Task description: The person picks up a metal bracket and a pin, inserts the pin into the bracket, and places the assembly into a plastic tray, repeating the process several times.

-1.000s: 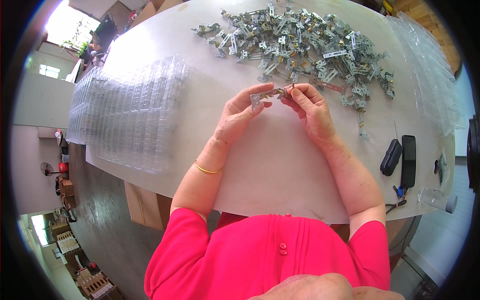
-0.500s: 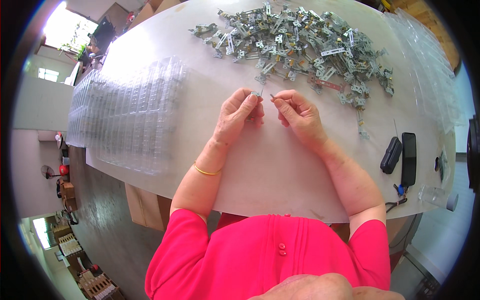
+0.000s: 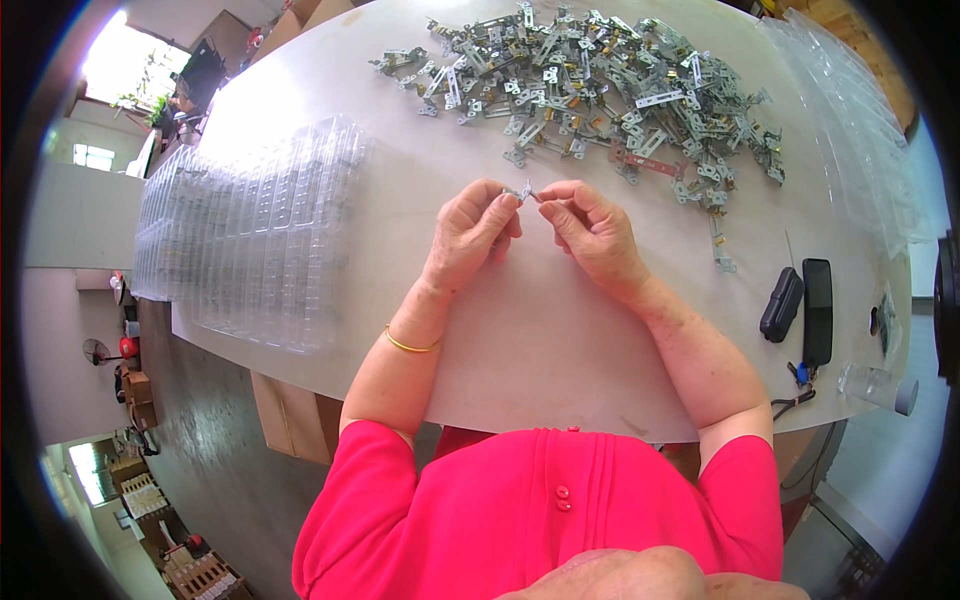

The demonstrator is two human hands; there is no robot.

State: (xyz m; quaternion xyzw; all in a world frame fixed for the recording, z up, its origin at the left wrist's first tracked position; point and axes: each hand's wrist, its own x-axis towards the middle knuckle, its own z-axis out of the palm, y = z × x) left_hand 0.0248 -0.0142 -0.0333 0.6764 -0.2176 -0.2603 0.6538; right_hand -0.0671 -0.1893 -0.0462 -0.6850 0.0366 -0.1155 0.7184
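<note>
Over the middle of the table, my left hand (image 3: 472, 228) pinches a small metal bracket (image 3: 526, 191) between thumb and fingers. Most of that bracket is covered by the fingertips. Facing it, my right hand (image 3: 592, 228) closes thumb and forefinger on a small thin dark piece (image 3: 536, 198), whose tip meets the bracket. The piece is too small to name. Just beyond both hands lies a large heap of metal brackets (image 3: 560, 85), silver with some brass-coloured parts and one reddish strip (image 3: 648, 163).
Stacked clear plastic trays (image 3: 255, 235) stand on the left of the table (image 3: 540, 350), and more clear trays (image 3: 850, 130) lie at the far right. On the right are a black case (image 3: 782, 305), a dark phone (image 3: 817, 310), keys (image 3: 803, 374) and a clear bottle (image 3: 870, 387).
My hands have come slightly closer together. The dark piece in my right hand, apart from the bracket before, now touches it.
</note>
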